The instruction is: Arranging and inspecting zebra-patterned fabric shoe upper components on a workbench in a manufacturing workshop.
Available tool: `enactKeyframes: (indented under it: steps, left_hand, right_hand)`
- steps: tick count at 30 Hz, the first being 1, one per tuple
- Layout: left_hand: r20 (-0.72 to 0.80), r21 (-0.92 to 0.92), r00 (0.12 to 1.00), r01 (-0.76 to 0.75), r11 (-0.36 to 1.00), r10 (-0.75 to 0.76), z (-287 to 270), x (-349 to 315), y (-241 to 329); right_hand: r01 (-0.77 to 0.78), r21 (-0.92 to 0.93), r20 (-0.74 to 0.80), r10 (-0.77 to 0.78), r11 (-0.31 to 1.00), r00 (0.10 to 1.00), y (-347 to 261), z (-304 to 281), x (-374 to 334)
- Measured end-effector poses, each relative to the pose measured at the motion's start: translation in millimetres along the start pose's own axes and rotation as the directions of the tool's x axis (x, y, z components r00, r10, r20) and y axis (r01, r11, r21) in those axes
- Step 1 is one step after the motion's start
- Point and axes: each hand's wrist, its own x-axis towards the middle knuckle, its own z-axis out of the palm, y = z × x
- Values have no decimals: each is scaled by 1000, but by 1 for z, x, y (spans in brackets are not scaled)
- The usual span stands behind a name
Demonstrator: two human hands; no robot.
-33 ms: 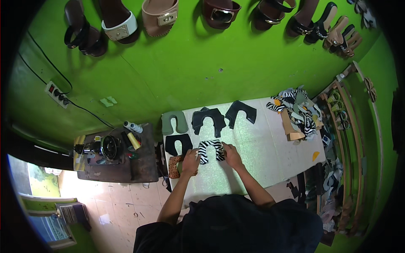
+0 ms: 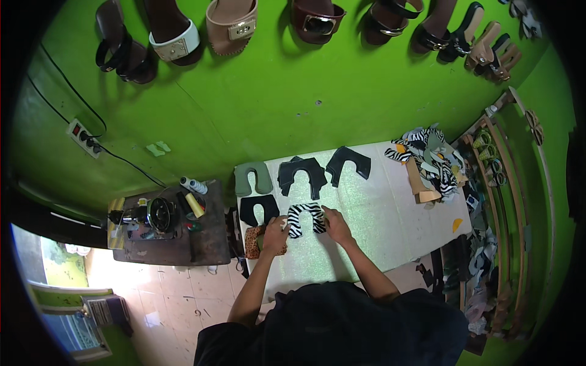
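A zebra-print U-shaped shoe upper piece (image 2: 295, 223) lies on the white-covered table with its opening toward me. At its left leg is my left hand (image 2: 276, 234), fingers bent and closed at the edge. My right hand (image 2: 336, 226) grips the right leg's edge in the same way. Under my left wrist a leopard-print piece (image 2: 252, 241) is partly hidden. Above it sit a black U-shaped piece (image 2: 249, 209) and a grey-green one (image 2: 243, 178). Two stacks of black U-shaped pieces, one in the middle (image 2: 293, 167) and one to its right (image 2: 345, 157), lie beyond the zebra piece.
Fabric scraps (image 2: 430, 152) and cardboard pile up at the table's (image 2: 390, 226) far right. On the left stands a sewing machine (image 2: 160, 215) on a dark bench with thread cones (image 2: 195, 205). Sandals (image 2: 232, 27) hang on the green wall; a wooden rack (image 2: 500, 213) is at right.
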Motion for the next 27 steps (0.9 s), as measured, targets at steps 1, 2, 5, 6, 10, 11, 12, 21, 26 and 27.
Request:
enactKeyframes:
  steps: [1,2,5,6,10,11,12,21,26,27]
  left_hand:
    - [55,-161,998,46,986,-37,-9,-3,-3]
    - [60,-268,995,94,959,-81,-15,-6,-5]
    - [157,-629,969,248,737,-192,-29,-12,12]
    - [204,-669,964,263,695,-169,-32,-12,23]
    - [239,-766,967,241,595,-84,-27,-23,50]
    - [271,-752,961,249,611,-58,-22,-25,62]
    - [274,-774,959,268,574,-79,-16,-28,75]
    - [392,-720,920,291,630,23,53,-54,164]
    - [440,-684,894,274,676,83,100,-65,216]
    - [435,-686,896,267,677,87,110,-67,228]
  right_hand:
    - [77,82,-43,-73,994,996,-2,-5,-5]
    - [68,150,-35,-64,986,997,-5,-9,-6]
    - [80,265,-110,-53,961,993,-5,-23,-20]
    - [81,298,-182,-26,951,983,-3,-28,-24]
    - [-5,409,-186,89,913,979,-24,-62,-50]
    - [-28,416,-211,126,909,969,-23,-69,-59]
    - [-17,454,-230,135,891,964,-23,-75,-67]
    - [-29,526,-404,280,850,871,20,-134,-152]
    - [-29,578,-461,356,815,813,63,-168,-198]
    - [-26,586,-467,364,810,806,74,-175,-208]
